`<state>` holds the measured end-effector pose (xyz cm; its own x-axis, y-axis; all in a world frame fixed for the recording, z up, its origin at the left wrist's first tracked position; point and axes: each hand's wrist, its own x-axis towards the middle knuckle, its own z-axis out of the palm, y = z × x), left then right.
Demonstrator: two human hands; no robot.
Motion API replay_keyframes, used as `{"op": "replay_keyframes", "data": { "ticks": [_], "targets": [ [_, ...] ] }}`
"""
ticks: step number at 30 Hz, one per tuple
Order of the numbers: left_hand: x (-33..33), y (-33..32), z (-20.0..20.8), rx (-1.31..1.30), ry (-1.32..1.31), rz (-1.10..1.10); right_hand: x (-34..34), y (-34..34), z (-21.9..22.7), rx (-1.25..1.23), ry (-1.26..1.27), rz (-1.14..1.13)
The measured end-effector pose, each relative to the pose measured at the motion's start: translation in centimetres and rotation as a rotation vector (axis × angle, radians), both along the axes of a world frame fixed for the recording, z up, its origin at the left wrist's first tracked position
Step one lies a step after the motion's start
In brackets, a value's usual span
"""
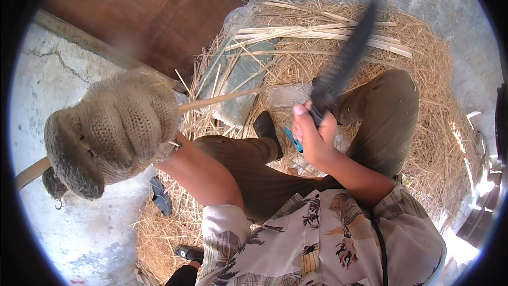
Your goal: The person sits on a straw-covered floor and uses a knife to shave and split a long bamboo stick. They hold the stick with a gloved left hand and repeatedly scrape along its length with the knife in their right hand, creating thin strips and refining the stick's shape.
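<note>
My left hand, in a dirty knitted glove, is closed round a thin bamboo strip. The strip sticks out of the fist on both sides, its right end reaching toward the middle. In my right hand is a large knife with a long dark blade, raised and pointing up and away. Motion blurs the blade toward its tip. Blade and strip are apart. Below the strip's right end lies a wooden block, partly hidden by the knife hand. A small teal object shows beside my right wrist.
Split bamboo strips lie on a heap of shavings ahead. A greenish sack lies left of them. A brown door and a cracked wall stand at left. A grey sandal and another person's foot show at lower left.
</note>
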<state>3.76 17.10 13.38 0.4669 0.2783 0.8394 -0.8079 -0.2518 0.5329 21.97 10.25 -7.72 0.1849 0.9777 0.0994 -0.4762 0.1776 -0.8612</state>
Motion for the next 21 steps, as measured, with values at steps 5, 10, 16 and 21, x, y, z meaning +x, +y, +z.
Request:
{"op": "replay_keyframes", "data": {
  "ticks": [5, 10, 16, 21],
  "targets": [
    [0.1, 2.2, 1.5, 0.194, 0.218, -0.320, -0.3, 0.8, -4.8, -0.447, 0.109, 0.416],
    [0.3, 1.1, -0.6, 0.043, 0.039, -0.002, 0.4, 1.2, -3.1, -0.275, -0.358, 0.184],
    [0.1, 0.2, 0.2, 0.063, 0.065, 0.082, -1.6, 0.4, -1.8, 0.056, 0.070, -0.040],
    [0.0, 0.4, -0.5, 0.034, 0.038, 0.219, -0.6, 0.8, -5.4, -0.476, -0.221, 0.463]
  ]
}}
